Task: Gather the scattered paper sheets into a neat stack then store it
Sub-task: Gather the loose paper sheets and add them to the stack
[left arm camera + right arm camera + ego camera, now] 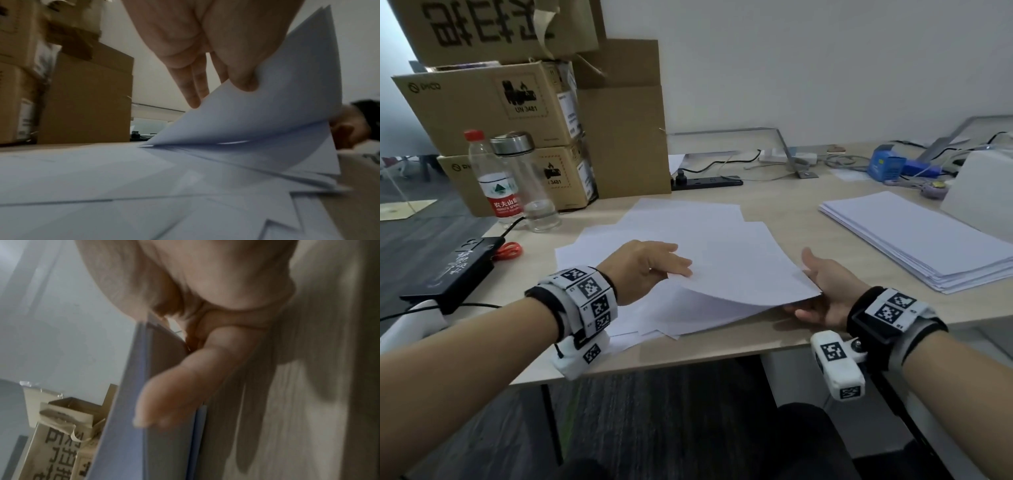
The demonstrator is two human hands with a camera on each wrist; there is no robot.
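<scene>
Desk (774,209) front edge, hands lifting paper sheets (729,260)

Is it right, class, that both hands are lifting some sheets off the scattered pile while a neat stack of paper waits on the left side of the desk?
Not quite. The neat stack lies on the right side of the desk, as the head view shows. The left hand and right hand do lift sheets off the scattered pile.
</scene>
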